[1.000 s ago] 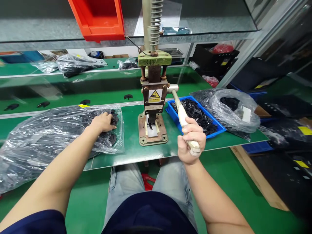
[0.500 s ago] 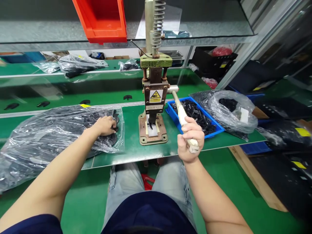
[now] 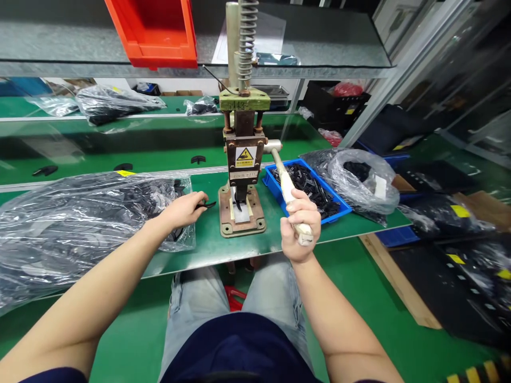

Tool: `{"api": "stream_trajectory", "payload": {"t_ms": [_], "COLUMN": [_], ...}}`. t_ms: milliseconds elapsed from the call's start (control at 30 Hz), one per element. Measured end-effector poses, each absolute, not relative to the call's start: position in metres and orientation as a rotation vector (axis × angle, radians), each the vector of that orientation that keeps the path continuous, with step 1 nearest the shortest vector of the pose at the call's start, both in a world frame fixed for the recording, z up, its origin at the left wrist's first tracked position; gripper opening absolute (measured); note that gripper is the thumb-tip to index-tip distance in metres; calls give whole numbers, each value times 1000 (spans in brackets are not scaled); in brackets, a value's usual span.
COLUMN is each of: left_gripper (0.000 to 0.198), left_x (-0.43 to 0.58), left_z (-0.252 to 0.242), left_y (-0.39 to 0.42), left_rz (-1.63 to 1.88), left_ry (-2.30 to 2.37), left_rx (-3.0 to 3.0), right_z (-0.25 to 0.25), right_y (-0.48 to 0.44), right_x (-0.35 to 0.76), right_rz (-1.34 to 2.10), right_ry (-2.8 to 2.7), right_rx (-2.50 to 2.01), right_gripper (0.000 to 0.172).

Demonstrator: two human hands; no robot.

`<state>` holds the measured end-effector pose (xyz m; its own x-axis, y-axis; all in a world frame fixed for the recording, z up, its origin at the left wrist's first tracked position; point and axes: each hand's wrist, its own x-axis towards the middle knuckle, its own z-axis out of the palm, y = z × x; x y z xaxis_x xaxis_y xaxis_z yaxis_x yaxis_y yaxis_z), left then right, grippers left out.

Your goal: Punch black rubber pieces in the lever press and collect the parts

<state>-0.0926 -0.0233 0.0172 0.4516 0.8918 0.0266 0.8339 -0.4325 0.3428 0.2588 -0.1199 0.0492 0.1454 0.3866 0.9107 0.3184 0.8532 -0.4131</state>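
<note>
My left hand (image 3: pixel 187 208) pinches a small black curved plastic part (image 3: pixel 207 204) between thumb and fingers, just left of the hand press. Beneath that wrist lies a clear plastic bag (image 3: pixel 91 213) full of similar black parts, its mouth toward the press. My right hand (image 3: pixel 301 223) is wrapped round the pale, tape-covered press lever (image 3: pixel 286 183), which slants down toward me. The hand press (image 3: pixel 244 159) has a green top plate, a spring and a yellow warning label. Under its ram, a thin black piece (image 3: pixel 238 205) shows on the light metal fixture (image 3: pixel 241 215).
A blue tray (image 3: pixel 343 210) of small black parts sits right of the press, with a clear bag (image 3: pixel 363 175) beyond it. An orange-red bin (image 3: pixel 159 56) overhangs from the shelf. Loose black parts (image 3: pixel 198 159) lie on the green surface behind. The bench's front edge is near my legs.
My left hand has come out of the bag's mouth and moved right toward the press, now with a black part in its fingers. My right hand still grips the lever. The view has shifted slightly.
</note>
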Motion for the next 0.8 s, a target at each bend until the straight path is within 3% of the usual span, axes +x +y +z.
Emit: {"api": "stream_trajectory", "payload": {"t_ms": [400,633,800], "left_gripper": [33,45,40], "left_x": [-40,-31,-10], "left_z": [-11,-4,-3], "left_y": [-35,-26,-17], "left_rz": [557,792,788], "left_ry": [1581,1316,1281], "left_rx": [1772,1397,1368], "right_z": [50,49,49], "right_y": [-121,-120,-121], "right_x": [260,258,259], "right_rz": [54,56,55], "right_ry": [-1463,-1448,-1457], "right_rx": [-602,-593,-592], "right_gripper": [18,20,20]}}
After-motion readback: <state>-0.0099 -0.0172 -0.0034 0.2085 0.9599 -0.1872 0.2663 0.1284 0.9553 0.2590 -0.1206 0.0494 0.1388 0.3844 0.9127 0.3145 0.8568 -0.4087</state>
